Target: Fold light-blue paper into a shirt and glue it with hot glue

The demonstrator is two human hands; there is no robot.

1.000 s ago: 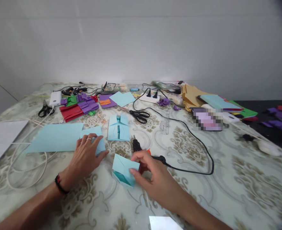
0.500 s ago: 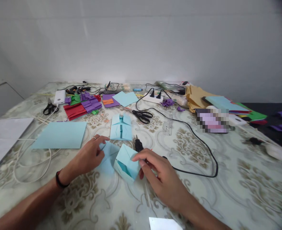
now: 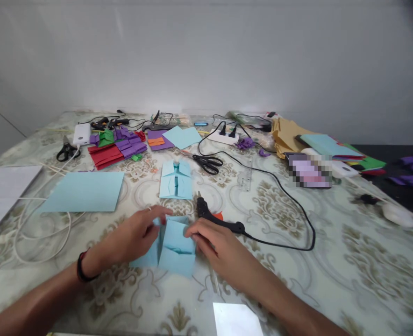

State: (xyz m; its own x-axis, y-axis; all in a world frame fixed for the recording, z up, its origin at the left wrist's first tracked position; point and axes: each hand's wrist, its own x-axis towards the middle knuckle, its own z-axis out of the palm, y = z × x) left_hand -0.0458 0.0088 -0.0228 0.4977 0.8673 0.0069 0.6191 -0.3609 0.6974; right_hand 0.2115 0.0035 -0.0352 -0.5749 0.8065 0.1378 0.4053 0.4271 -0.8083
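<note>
A folded light-blue paper piece [image 3: 179, 259] stands partly raised on the tablecloth, with creased flaps. My left hand [image 3: 134, 238] grips its left part between thumb and fingers, index finger reaching over the top edge. On the opposite side, my right hand [image 3: 218, 245] pinches the right edge of the upper flap. Some fingertips are hidden behind the paper. Just beyond lies a second folded light-blue piece [image 3: 176, 182], flattened, with small tabs down its middle. A black glue gun [image 3: 215, 219] rests beyond my right hand, its cord running right.
Black scissors [image 3: 208, 164], a clear ruler [image 3: 245, 175] and a white power strip [image 3: 224, 136] lie farther back. At left are a flat light-blue sheet [image 3: 87, 191], white cable loops and folded coloured papers [image 3: 104, 156]. A phone [image 3: 308, 170] lies right; a white card [image 3: 236, 319] sits in front.
The folded paper has turned and come down lower, toward me, its flap now facing up. Both hands moved with it, and more of the glue gun shows.
</note>
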